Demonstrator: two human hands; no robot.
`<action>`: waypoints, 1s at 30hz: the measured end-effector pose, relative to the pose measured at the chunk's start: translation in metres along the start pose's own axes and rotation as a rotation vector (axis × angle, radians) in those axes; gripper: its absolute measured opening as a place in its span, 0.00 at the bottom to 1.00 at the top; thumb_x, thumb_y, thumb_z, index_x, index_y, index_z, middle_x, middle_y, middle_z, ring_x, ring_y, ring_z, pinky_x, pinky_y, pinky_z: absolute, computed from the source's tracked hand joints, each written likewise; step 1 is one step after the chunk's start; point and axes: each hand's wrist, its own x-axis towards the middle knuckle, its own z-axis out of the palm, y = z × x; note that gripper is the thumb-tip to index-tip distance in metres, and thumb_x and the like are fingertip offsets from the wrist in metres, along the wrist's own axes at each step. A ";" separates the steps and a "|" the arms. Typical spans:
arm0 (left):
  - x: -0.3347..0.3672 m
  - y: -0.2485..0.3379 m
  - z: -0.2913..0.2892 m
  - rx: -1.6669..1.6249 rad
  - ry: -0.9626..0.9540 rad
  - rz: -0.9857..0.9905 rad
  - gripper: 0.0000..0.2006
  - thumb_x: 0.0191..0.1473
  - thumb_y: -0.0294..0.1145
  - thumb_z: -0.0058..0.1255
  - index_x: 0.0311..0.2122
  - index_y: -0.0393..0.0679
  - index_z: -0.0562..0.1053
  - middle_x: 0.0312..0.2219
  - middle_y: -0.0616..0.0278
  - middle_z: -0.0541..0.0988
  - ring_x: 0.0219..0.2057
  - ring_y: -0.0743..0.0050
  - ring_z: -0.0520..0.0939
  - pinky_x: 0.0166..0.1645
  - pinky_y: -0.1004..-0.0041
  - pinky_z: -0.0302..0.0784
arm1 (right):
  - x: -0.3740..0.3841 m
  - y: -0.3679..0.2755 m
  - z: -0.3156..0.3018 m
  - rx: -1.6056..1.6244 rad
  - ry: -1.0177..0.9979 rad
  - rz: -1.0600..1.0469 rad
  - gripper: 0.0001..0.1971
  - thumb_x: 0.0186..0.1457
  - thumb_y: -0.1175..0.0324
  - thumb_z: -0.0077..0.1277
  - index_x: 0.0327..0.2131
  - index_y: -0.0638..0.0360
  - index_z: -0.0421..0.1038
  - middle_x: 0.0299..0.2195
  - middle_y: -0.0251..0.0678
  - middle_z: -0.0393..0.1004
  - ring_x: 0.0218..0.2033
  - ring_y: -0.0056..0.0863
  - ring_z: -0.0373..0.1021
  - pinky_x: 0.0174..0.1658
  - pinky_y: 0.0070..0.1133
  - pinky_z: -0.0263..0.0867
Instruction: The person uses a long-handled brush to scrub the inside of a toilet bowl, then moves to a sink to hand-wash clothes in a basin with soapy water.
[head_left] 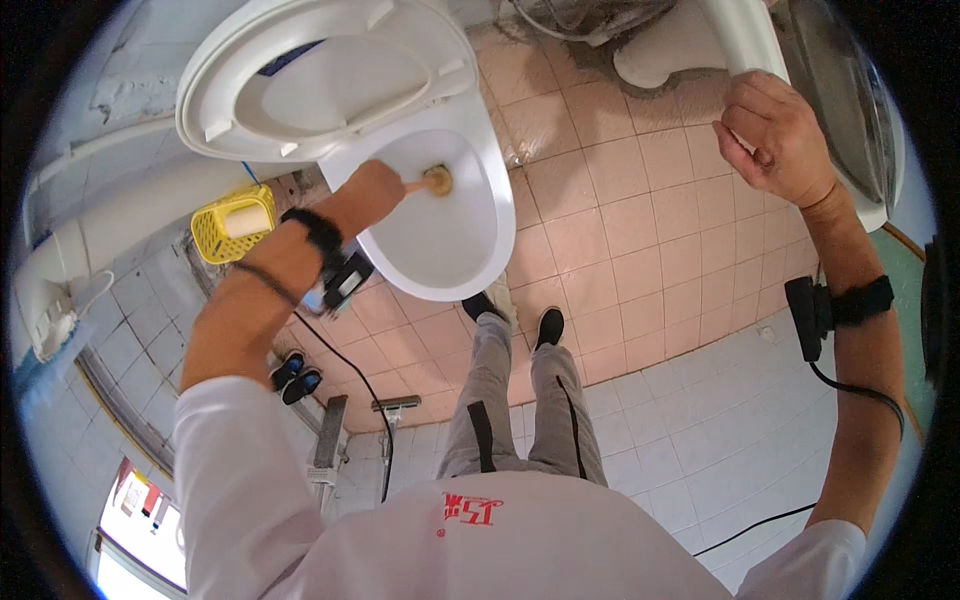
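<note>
My left hand (374,192) is closed round the short handle of a toilet brush (438,181). The yellowish brush head is against the inner wall of the white toilet bowl (505,215). Above the bowl, the toilet seat and lid (215,70) are raised. Over on the right, my right hand (778,138) has its fingers curled in at the edge of a white washbasin (745,40); nothing shows in them. Whether the knuckles press on the basin or only hang beside it, I cannot tell.
A yellow plastic basket (232,224) hangs left of the toilet. Dark slippers (295,377) and a floor squeegee (397,403) are at the lower left. A blue brush (45,365) hangs by the left wall pipe. Pink tiles (600,240) surround my feet.
</note>
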 end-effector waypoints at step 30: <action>0.036 -0.016 -0.026 -0.034 0.242 0.144 0.25 0.55 0.25 0.46 0.60 0.50 0.66 0.31 0.51 0.79 0.34 0.55 0.83 0.39 0.61 0.79 | 0.008 -0.001 0.002 0.205 0.121 0.034 0.07 0.39 0.73 0.58 0.18 0.58 0.68 0.24 0.34 0.67 0.32 0.35 0.68 0.39 0.28 0.70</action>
